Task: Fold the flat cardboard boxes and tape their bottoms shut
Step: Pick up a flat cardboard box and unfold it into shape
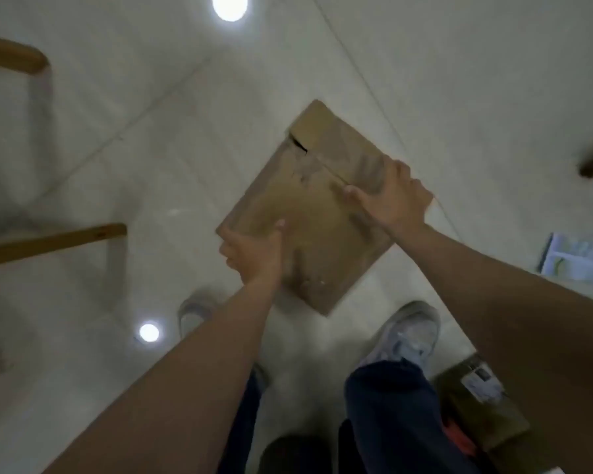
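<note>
Above the pale floor [151, 148], ahead of the shoes [408, 336], a flat box [308, 213] is held tilted. Left grip [254, 251] pinches its near-left edge, thumb on the top face, fingers under. Right grip [394, 200] clasps the right edge, thumb on top. The box spans between both grips. Motion blur hides flap detail.

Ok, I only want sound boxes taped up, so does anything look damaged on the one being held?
The flat cardboard box, gripped by the left hand and right hand, has a dark slit near its far corner. It could be a tear or just the gap between flaps; blur hides which.
</note>
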A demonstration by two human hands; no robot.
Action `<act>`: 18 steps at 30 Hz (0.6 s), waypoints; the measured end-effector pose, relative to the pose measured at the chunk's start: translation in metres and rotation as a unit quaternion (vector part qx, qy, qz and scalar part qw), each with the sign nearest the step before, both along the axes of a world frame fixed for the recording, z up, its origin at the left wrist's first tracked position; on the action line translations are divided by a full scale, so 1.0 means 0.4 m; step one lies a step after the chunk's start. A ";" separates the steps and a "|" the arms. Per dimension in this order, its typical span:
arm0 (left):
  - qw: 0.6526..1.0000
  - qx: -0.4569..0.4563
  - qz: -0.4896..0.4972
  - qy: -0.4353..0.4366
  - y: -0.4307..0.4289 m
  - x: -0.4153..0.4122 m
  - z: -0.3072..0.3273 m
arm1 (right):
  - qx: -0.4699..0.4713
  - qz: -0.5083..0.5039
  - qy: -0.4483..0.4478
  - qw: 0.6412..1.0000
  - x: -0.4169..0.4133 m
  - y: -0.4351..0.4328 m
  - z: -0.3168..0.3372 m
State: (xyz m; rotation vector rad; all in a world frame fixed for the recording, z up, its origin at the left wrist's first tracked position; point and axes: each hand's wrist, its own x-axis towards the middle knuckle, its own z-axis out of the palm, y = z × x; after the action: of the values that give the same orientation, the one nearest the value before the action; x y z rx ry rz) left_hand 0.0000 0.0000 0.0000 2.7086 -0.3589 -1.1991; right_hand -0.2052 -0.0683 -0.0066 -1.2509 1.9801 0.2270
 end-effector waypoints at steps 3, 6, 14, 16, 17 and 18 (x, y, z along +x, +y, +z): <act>0.990 0.051 0.129 0.028 0.019 -0.022 -0.099 | -0.012 0.012 0.031 0.999 -0.009 -0.017 -0.112; 0.972 0.071 0.214 0.059 0.043 -0.028 -0.174 | -0.016 -0.012 0.039 0.999 -0.015 -0.024 -0.197; 0.995 0.011 0.094 -0.024 0.023 0.034 -0.118 | -0.060 -0.049 0.105 0.992 -0.006 -0.008 -0.119; 0.998 -0.027 0.060 -0.024 -0.017 0.047 -0.041 | -0.073 -0.078 0.113 0.988 -0.003 -0.024 -0.041; 0.998 -0.043 0.045 -0.023 -0.043 0.052 0.003 | -0.077 -0.095 0.110 0.986 -0.003 -0.041 0.005; 0.998 -0.059 0.030 -0.021 -0.072 0.056 0.048 | -0.083 -0.111 0.101 0.985 -0.005 -0.062 0.056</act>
State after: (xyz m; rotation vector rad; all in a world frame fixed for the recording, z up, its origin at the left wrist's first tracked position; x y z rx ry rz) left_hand 0.0224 -0.0287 0.0193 2.6276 -0.3411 -1.0711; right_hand -0.2071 -0.0929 0.0158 -1.1320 2.3363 0.0818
